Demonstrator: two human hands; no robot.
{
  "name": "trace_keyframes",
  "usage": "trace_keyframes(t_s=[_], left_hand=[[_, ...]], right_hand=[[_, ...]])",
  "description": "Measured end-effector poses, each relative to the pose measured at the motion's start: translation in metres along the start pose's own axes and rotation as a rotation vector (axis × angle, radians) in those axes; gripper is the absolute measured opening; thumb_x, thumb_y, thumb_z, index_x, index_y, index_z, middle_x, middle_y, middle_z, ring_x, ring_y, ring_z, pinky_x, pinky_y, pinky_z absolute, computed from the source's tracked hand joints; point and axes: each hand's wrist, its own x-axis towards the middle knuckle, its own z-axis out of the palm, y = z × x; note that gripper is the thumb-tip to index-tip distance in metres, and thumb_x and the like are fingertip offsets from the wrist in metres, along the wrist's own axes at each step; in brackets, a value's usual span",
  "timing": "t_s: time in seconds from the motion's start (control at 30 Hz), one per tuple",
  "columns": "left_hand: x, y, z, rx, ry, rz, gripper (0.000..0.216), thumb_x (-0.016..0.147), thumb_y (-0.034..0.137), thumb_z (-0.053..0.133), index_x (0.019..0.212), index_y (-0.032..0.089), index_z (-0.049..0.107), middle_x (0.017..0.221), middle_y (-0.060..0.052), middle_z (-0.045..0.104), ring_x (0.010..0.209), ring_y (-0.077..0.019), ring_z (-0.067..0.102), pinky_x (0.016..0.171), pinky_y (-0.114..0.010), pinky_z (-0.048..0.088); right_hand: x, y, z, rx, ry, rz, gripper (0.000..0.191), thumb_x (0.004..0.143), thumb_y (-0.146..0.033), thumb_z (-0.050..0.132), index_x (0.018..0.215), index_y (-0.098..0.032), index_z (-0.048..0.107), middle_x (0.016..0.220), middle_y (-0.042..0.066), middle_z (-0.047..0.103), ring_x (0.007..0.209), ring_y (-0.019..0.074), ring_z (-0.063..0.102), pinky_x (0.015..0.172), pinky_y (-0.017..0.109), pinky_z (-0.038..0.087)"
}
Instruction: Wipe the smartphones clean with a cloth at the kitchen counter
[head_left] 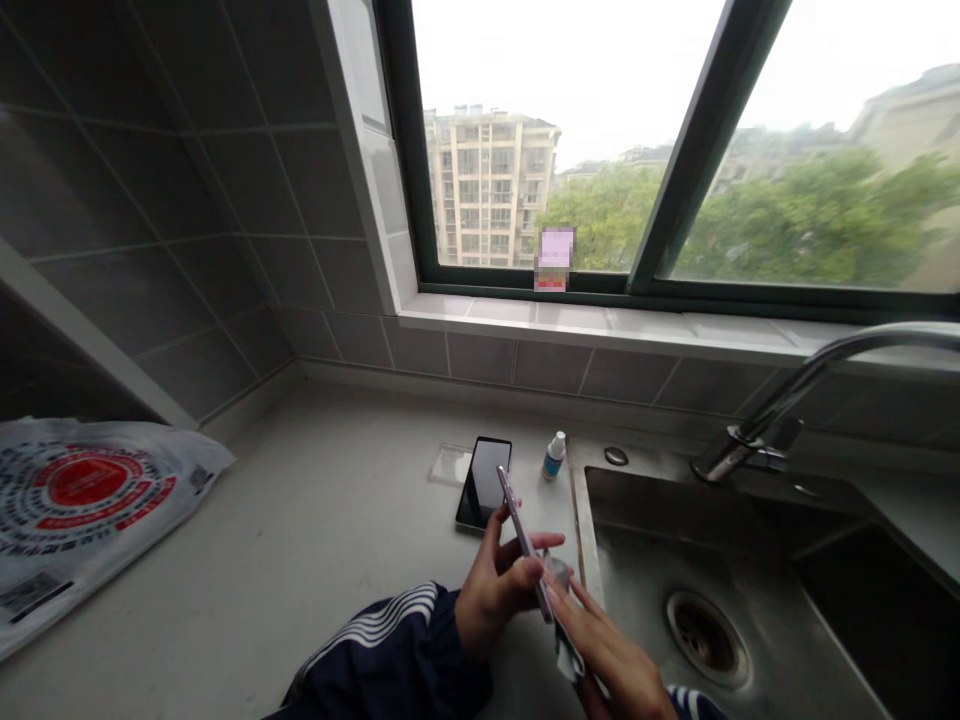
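My left hand [496,585] grips a slim phone [519,535] on edge, thumb and fingers closed round its lower part. My right hand [611,655] lies with fingers stretched flat, pressing a small grey-white cloth [564,618] against the phone's side. Both hands hover over the counter next to the sink's left rim. A second phone [484,482] with a dark screen lies flat on the counter just beyond. A small white bottle with a blue label [553,456] stands to its right.
A steel sink [637,520] with a drain [705,632] and a curved tap [802,385] fills the right. A printed plastic bag [82,510] lies at the left. A clear flat piece [450,464] rests near the dark phone. The windowsill [600,325] runs behind.
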Motion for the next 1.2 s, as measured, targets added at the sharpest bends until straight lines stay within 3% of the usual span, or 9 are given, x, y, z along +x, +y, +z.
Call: trace_keyframes(t_s=[0.1, 0.2, 0.33, 0.53, 0.7, 0.83, 1.2], left_hand=[[0.003, 0.015, 0.002, 0.049, 0.031, 0.094, 0.08, 0.074, 0.038, 0.072, 0.133, 0.032, 0.02, 0.122, -0.014, 0.059, 0.097, -0.0308, 0.068, 0.081, -0.046, 0.052], [0.009, 0.035, -0.003, 0.26, 0.165, 0.178, 0.084, 0.071, 0.037, 0.074, 0.135, 0.032, 0.021, 0.118, -0.012, 0.059, 0.088, -0.0265, 0.069, 0.079, -0.044, 0.053], [0.021, 0.062, -0.025, 0.675, 0.353, 0.33, 0.083, 0.072, 0.036, 0.071, 0.139, 0.026, 0.023, 0.114, -0.009, 0.062, 0.097, -0.0212, 0.064, 0.091, -0.04, 0.049], [0.032, 0.083, -0.068, 1.254, 0.657, 0.341, 0.088, 0.07, 0.039, 0.069, 0.145, 0.023, 0.026, 0.141, -0.011, 0.048, 0.128, -0.0252, 0.047, 0.107, -0.038, 0.037], [0.036, 0.081, -0.082, 1.518, 0.753, 0.209, 0.09, 0.07, 0.041, 0.065, 0.147, 0.02, 0.022, 0.142, -0.013, 0.046, 0.127, -0.0268, 0.048, 0.1, -0.036, 0.042], [0.035, 0.077, -0.079, 1.652, 0.814, 0.149, 0.091, 0.071, 0.045, 0.062, 0.147, 0.022, 0.019, 0.133, -0.013, 0.054, 0.116, -0.0285, 0.055, 0.087, -0.038, 0.047], [0.036, 0.077, -0.075, 1.678, 0.802, 0.131, 0.087, 0.074, 0.044, 0.058, 0.148, 0.023, 0.017, 0.129, -0.012, 0.054, 0.111, -0.0288, 0.055, 0.082, -0.037, 0.046]], right_hand=[[-0.004, 0.0, -0.001, 0.052, -0.008, 0.059, 0.049, 0.095, -0.012, 0.037, 0.143, -0.015, 0.04, 0.138, 0.009, 0.053, 0.13, 0.0241, 0.046, 0.107, 0.034, 0.04], [-0.008, 0.002, 0.003, 0.11, 0.01, 0.107, 0.044, 0.097, -0.017, 0.039, 0.14, -0.019, 0.045, 0.131, 0.007, 0.06, 0.124, 0.0225, 0.054, 0.104, 0.032, 0.044], [-0.013, 0.005, 0.01, 0.18, 0.007, 0.039, 0.043, 0.097, -0.019, 0.04, 0.139, -0.021, 0.046, 0.124, 0.005, 0.066, 0.117, 0.0201, 0.06, 0.102, 0.029, 0.046], [-0.023, 0.008, 0.012, 0.193, -0.083, 0.166, 0.042, 0.095, -0.02, 0.043, 0.137, -0.027, 0.048, 0.123, 0.003, 0.066, 0.117, 0.0209, 0.061, 0.099, 0.032, 0.05], [-0.03, 0.011, 0.014, 0.222, -0.165, 0.174, 0.049, 0.092, -0.014, 0.049, 0.139, -0.029, 0.045, 0.124, 0.003, 0.066, 0.116, 0.021, 0.061, 0.098, 0.032, 0.051], [-0.031, 0.009, 0.019, 0.258, -0.114, 0.238, 0.047, 0.092, -0.015, 0.048, 0.136, -0.03, 0.048, 0.121, 0.003, 0.067, 0.115, 0.0204, 0.062, 0.096, 0.031, 0.052], [-0.016, 0.004, 0.017, 0.371, -0.037, 0.162, 0.039, 0.097, -0.021, 0.041, 0.134, -0.023, 0.051, 0.113, 0.008, 0.071, 0.107, 0.0169, 0.066, 0.092, 0.024, 0.052]])
